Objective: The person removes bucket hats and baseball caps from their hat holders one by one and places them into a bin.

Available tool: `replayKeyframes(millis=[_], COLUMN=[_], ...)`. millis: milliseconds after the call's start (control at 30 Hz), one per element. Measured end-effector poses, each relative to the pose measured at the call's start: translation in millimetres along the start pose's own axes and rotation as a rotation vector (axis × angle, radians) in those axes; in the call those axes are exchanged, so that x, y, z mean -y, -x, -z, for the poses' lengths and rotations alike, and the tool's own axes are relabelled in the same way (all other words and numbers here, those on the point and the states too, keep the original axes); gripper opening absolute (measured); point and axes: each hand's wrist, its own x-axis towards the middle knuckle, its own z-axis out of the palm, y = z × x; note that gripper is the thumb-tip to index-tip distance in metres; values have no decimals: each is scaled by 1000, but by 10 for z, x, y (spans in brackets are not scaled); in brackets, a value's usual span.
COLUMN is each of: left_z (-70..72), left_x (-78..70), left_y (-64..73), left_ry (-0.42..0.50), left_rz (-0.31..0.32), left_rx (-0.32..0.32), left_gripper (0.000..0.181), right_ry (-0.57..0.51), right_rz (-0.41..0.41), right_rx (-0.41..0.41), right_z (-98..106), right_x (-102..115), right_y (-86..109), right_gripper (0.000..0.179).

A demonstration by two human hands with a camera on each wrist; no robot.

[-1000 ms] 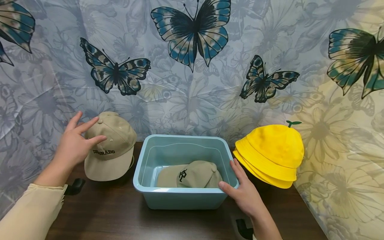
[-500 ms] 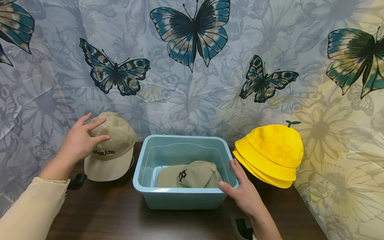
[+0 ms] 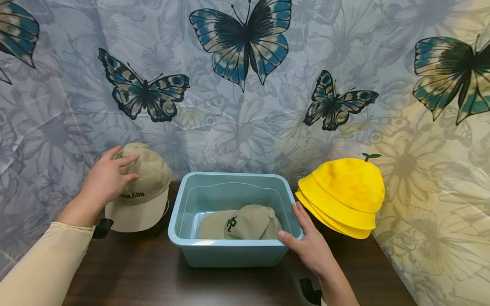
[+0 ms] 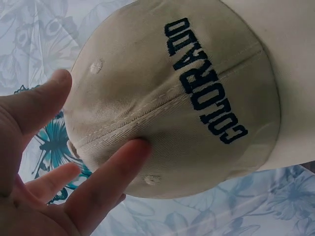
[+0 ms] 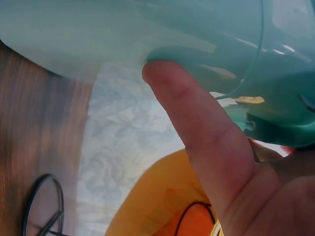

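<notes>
On the left of the head view a beige baseball cap [image 3: 153, 176] stands near the wall, "COLORADO" stitched on its front. My left hand [image 3: 105, 178] reaches over it with fingers spread. In the left wrist view a fingertip overlaps the crown [image 4: 113, 113], and the thumb [image 4: 42, 101] lies at its edge. My right hand [image 3: 314, 248] rests at the right front corner of a light blue plastic bin [image 3: 233, 257]. Its straight thumb [image 5: 197, 118] touches the bin's wall in the right wrist view. A second beige cap [image 3: 250, 221], with a dark monogram, lies inside the bin.
Yellow bucket hats [image 3: 344, 187], stacked and topped with a green sprout, stand right of the bin. Everything stands on a dark wooden table [image 3: 153, 272]. Behind hangs a butterfly-print cloth [image 3: 245, 131]. A black cord [image 5: 61, 196] shows in the right wrist view.
My left hand has moved to the right, further over the Colorado cap, covering part of its lettering. The right hand stays at the bin's corner. The head view has shifted slightly.
</notes>
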Motion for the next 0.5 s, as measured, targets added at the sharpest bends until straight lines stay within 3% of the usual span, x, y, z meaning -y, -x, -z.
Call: replayKeyframes(millis=[233,500], left_z=[-42,-76], left_x=[20,22], left_y=[-10,-20], left_ry=[-76,-107], left_rz=[-64,-92], left_rx=[-46,-66], left_gripper=[56,54], right_ry=[2,-3], right_rz=[4,-2], right_rx=[1,-5], right_z=[-1,-2], right_x=[10,23], right_y=[3,8], right_gripper=[89,89])
